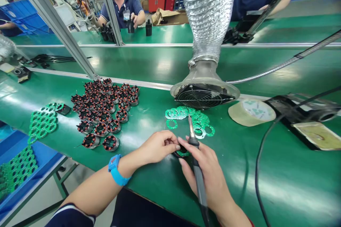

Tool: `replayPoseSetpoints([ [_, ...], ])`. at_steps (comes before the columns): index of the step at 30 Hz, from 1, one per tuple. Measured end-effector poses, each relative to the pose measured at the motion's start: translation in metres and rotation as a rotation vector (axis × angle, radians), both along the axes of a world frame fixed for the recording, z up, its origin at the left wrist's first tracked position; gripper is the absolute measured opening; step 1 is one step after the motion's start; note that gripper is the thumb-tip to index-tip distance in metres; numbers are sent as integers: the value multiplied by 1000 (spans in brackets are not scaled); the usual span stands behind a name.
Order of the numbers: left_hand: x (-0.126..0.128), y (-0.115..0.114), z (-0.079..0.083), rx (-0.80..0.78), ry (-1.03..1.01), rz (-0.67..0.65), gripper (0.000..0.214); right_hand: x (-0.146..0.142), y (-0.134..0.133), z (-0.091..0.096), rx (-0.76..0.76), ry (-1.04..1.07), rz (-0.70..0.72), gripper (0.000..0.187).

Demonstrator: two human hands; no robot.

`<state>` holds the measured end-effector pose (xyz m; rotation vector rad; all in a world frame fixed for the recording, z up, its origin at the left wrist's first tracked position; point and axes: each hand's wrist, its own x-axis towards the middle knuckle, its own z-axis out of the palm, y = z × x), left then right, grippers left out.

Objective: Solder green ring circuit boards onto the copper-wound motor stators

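My left hand (pixel 157 148), with a blue wrist strap (pixel 116 170), has its fingers closed at the edge of a small motor stator (pixel 182 153) topped by a green ring-shaped circuit board. Much of that part is hidden under my fingers. A soldering iron (pixel 199 179) lies in my right hand (pixel 211 172), its tip pointing up and away from me. The fingertips of that same hand also reach the stator. Just beyond, loose green ring boards (pixel 176 113) lie overlapping on the green table (pixel 149 113). Copper-wound stators (pixel 105 108) stand grouped to the left.
A fume hose hood (pixel 205 94) hangs low past the ring boards. At right are a tape roll (pixel 252 112), a soldering stand with a sponge (pixel 318 134) and a black cable (pixel 258 170). Green board panels (pixel 44 122) lie left, above a blue bin (pixel 50 163). Co-workers sit opposite.
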<state>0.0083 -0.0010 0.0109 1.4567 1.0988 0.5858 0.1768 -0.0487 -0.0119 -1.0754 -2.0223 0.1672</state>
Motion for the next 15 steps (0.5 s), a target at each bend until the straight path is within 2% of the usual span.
replayPoseSetpoints([
  [3, -1, -1, -2, 55, 49, 39, 5, 2, 2, 0, 24, 24, -38, 48],
  [9, 0, -1, -6, 121, 123, 82, 8, 4, 2, -1, -16, 93, -26, 41],
  [12, 1, -3, -2, 205, 241, 75, 9, 6, -2, -1, -50, 198, -83, 44],
  [15, 3, -5, 1, 325, 377, 55, 11, 11, -7, -2, -65, 303, -126, 35],
])
